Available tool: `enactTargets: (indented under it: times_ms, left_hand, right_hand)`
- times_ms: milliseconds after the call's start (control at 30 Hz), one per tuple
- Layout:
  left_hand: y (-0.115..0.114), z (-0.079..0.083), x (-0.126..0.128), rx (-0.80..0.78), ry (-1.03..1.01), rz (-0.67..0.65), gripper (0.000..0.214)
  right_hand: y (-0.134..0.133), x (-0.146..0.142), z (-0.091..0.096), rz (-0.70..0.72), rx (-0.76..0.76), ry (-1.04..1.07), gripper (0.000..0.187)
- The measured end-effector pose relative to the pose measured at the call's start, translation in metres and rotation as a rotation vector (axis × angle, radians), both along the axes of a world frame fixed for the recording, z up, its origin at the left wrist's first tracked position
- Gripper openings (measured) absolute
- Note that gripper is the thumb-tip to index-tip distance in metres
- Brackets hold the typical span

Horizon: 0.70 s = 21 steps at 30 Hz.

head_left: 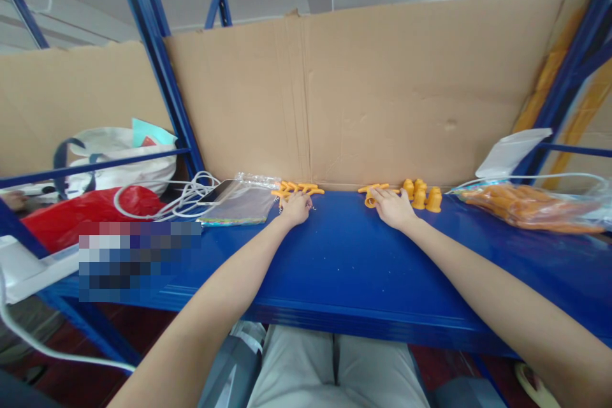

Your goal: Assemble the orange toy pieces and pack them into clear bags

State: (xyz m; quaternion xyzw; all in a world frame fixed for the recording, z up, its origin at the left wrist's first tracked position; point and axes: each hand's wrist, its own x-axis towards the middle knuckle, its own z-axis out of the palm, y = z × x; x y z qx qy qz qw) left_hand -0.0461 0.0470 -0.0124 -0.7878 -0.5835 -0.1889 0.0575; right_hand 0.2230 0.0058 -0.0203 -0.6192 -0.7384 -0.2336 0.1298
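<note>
Both my arms reach across a blue shelf (344, 261) toward its back edge. My left hand (295, 209) lies on a row of orange T-shaped plastic pieces (297, 189), fingers curled over them. My right hand (393, 206) rests by another orange T-shaped piece with a ring end (371, 194), its fingers touching it. Just right of that hand stand several small orange cone-shaped caps (421, 195).
A cardboard sheet (382, 89) backs the shelf. A clear plastic bag (241, 203) and white cables (186, 199) lie to the left, beside a red bag (90, 210) and a white bag (119, 153). A bag of orange parts (530, 207) lies at the right. Blue rack posts (157, 64) stand at both sides.
</note>
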Motion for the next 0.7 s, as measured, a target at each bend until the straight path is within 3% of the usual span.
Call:
enactTargets:
  times_ms: [167, 300, 400, 533, 700]
  left_hand:
    - [-0.001, 0.001, 0.005, 0.081, -0.078, -0.12, 0.014]
    - [-0.004, -0.002, 0.012, 0.018, -0.049, -0.283, 0.013]
    - [-0.01, -0.002, 0.017, -0.021, -0.027, -0.321, 0.017]
    - [-0.014, 0.0, 0.02, -0.023, -0.039, -0.223, 0.032]
    - [-0.009, 0.002, 0.015, -0.033, -0.033, 0.003, 0.035]
  right_hand:
    - [-0.004, 0.01, 0.013, -0.119, 0.108, 0.108, 0.05]
    - [-0.009, 0.022, 0.025, -0.24, 0.157, 0.183, 0.046]
    - [-0.014, 0.031, 0.034, -0.349, 0.166, 0.24, 0.039]
    - [-0.019, 0.045, 0.041, -0.472, 0.189, 0.311, 0.036]
    - [-0.017, 0.066, 0.034, -0.579, 0.131, 0.348, 0.041]
